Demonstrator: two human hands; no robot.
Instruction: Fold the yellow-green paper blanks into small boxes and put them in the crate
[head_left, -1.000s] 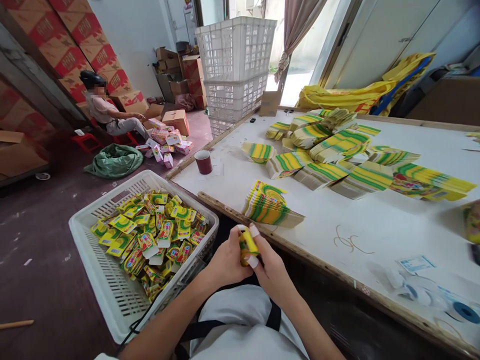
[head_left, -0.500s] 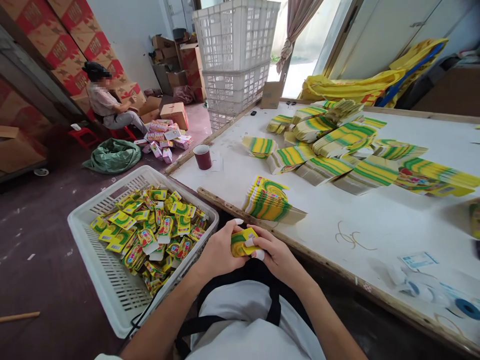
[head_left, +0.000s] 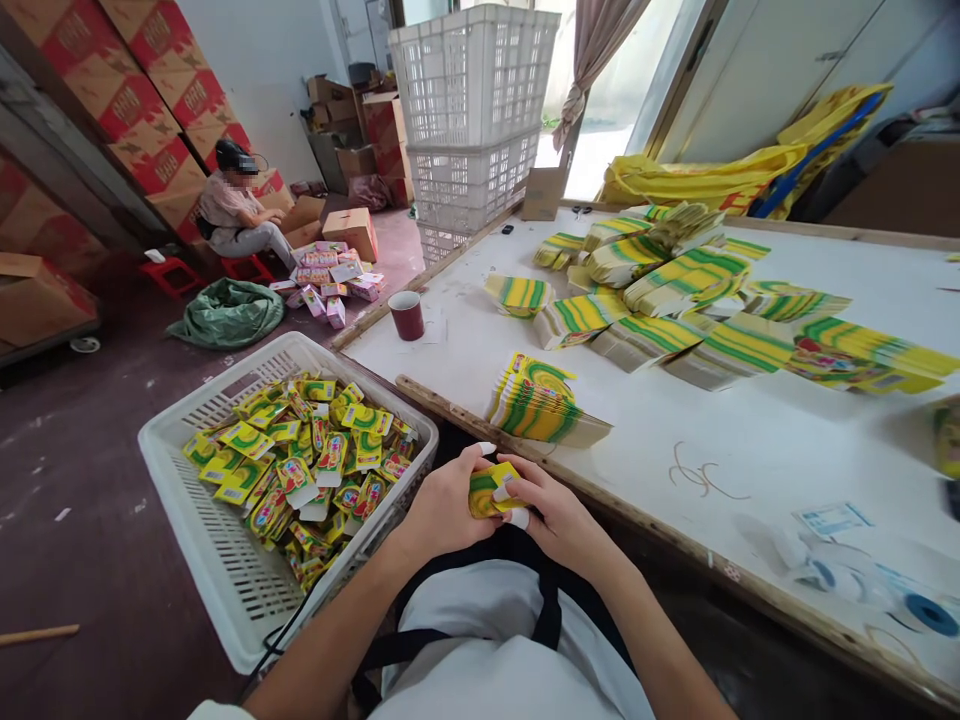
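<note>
Between my two hands, over my lap at the table's edge, is a small yellow-green carton (head_left: 486, 492). My left hand (head_left: 442, 503) wraps round its left side. The fingers of my right hand (head_left: 551, 505) press on its right end; white coverings show on some fingertips. Just beyond my hands, a stack of flat cartons (head_left: 536, 400) leans on the table. To my left stands a white plastic basket (head_left: 187, 545) holding a heap of folded yellow-green cartons (head_left: 300, 465).
On the white table (head_left: 630, 480) lie several bundles of flat cartons (head_left: 675, 290), a maroon mug (head_left: 406, 318), rubber bands (head_left: 701, 475) and tape rolls (head_left: 930, 612). White crates (head_left: 476, 90) are stacked behind. A seated person (head_left: 240, 210) is beside pink boxes (head_left: 330, 275).
My hands have shifted slightly, still on the carton, and its yellow end now sits a little more upright. The seated person in the background has leaned forward and to the right.
</note>
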